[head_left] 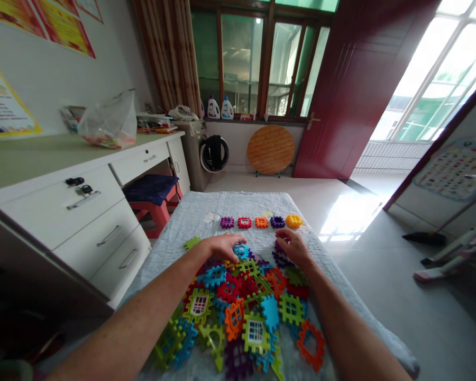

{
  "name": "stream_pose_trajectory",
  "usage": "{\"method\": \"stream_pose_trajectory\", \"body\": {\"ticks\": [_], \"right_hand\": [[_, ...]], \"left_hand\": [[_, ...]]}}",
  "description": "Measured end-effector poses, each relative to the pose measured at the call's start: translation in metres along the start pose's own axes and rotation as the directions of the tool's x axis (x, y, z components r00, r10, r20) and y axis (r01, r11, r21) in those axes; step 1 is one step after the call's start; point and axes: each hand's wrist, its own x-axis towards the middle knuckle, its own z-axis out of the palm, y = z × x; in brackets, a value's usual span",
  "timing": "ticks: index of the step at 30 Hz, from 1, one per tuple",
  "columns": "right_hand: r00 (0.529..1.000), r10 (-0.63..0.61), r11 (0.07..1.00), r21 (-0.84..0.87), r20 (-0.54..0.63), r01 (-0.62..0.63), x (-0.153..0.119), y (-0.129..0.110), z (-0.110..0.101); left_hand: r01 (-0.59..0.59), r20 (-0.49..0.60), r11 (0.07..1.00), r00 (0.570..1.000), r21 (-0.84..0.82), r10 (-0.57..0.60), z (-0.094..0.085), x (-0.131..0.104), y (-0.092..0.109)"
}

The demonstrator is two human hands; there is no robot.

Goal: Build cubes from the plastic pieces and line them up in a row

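- Five plastic pieces (261,223) lie in a row beyond the pile (248,286).
- Your left hand (222,247): fingers apart, at a blue piece (243,252).
- Your right hand (295,247): by purple pieces (281,259); grip, can't tell.
- Notched edges could snag, dragging neighbours.

no text legible; print on the yellow-bordered poster (5,100) is too blurred

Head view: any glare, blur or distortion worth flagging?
Head view: hard glare on the floor; right-hand window washed out; lower left corner sunk in shadow; wide-angle stretching toward the edges, clear in the left forearm and right forearm; plastic pieces readable, slightly soft.
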Motion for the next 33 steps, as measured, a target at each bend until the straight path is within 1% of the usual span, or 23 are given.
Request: {"method": "stream_pose_trajectory", "body": {"ticks": [1, 5, 8, 11, 15, 18, 21, 23, 33], "right_hand": [[1.0, 0.006, 1.0, 0.004, -0.012, -0.006, 0.0, 0.0, -0.001], [0.999, 0.021, 0.999, 0.025, -0.043, -0.02, 0.001, 0.002, -0.002], [0.998, 0.026, 1.0, 0.011, -0.055, -0.025, 0.001, 0.004, 0.0], [0.998, 0.03, 1.0, 0.001, -0.054, -0.03, 0.001, 0.006, 0.001], [0.998, 0.029, 1.0, 0.009, -0.057, -0.029, 0.001, 0.005, 0.001], [0.995, 0.018, 1.0, 0.001, -0.094, -0.018, 0.0, 0.002, 0.0], [0.987, 0.026, 1.0, -0.011, -0.157, -0.028, -0.002, -0.001, -0.002], [0.983, 0.04, 0.999, -0.007, -0.178, -0.042, -0.002, -0.002, -0.003], [0.984, 0.054, 0.998, -0.014, -0.172, -0.057, -0.002, -0.002, -0.002]], "left_hand": [[0.004, 0.021, 1.0, 1.0, 0.005, -0.004, -0.002, 0.0, -0.001], [0.005, 0.045, 0.998, 0.999, 0.056, -0.007, -0.005, 0.008, 0.001], [0.018, 0.099, 0.996, 0.995, 0.088, -0.027, -0.007, 0.015, 0.003], [0.039, 0.163, 0.997, 0.985, 0.061, -0.049, -0.011, 0.021, 0.004], [0.046, 0.199, 0.999, 0.979, 0.019, -0.049, -0.016, 0.025, 0.004], [0.035, 0.191, 0.998, 0.981, 0.05, -0.044, -0.017, 0.028, 0.007], [0.028, 0.152, 0.994, 0.987, 0.11, -0.045, -0.014, 0.03, 0.012], [0.026, 0.124, 0.987, 0.991, 0.157, -0.045, -0.012, 0.029, 0.015], [0.037, 0.041, 0.917, 0.997, 0.397, -0.058, -0.008, 0.02, 0.04]]}}
